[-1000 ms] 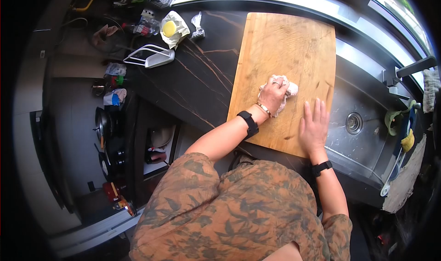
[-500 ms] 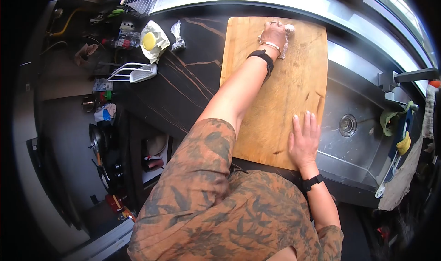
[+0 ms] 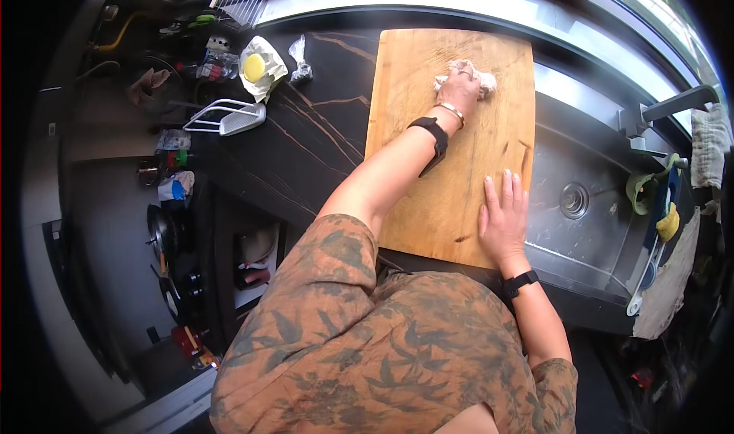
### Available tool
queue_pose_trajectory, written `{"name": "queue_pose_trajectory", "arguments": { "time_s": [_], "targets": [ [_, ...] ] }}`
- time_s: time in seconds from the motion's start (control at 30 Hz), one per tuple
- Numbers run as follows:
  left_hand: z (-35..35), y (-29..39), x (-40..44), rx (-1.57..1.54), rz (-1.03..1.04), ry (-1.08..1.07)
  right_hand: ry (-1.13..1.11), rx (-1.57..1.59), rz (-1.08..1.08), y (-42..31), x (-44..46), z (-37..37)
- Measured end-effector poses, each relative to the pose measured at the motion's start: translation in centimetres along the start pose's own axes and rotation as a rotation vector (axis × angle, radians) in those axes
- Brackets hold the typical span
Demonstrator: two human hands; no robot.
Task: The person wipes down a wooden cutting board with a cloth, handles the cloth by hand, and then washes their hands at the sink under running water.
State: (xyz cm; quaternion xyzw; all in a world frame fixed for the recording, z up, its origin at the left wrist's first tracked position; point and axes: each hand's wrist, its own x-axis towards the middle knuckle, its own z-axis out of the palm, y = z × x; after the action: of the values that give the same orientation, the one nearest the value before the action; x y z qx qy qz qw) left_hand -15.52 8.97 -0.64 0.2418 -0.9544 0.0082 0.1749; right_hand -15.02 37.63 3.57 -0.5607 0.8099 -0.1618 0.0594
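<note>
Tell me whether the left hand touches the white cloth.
Touching. The head view shows the left hand closed over the bunched white cloth.

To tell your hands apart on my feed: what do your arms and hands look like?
Short rust-brown sleeves with a dark leaf print. Left hand: black wristband and shiny bracelet. Right hand: a second black wristband.

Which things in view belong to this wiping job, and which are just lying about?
In the job:
white cloth, in left hand
wooden cutting board, right hand flat on it

Lying about:
plastic bag
yellow round item on white wrapper
plastic bottle
</note>
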Motion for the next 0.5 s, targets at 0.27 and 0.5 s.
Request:
{"name": "queue_pose_trajectory", "arguments": {
  "time_s": [0.27, 0.5],
  "targets": [
    [-6.8, 7.4, -15.8, -0.262, 0.150, -0.027, 0.079, 0.016, -0.046, 0.4, -0.6, 0.9],
    [-12.9, 10.4, -24.7, -0.334, 0.198, -0.192, 0.143, 0.049, -0.045, 0.6, -1.1, 1.5]
  ]
}}
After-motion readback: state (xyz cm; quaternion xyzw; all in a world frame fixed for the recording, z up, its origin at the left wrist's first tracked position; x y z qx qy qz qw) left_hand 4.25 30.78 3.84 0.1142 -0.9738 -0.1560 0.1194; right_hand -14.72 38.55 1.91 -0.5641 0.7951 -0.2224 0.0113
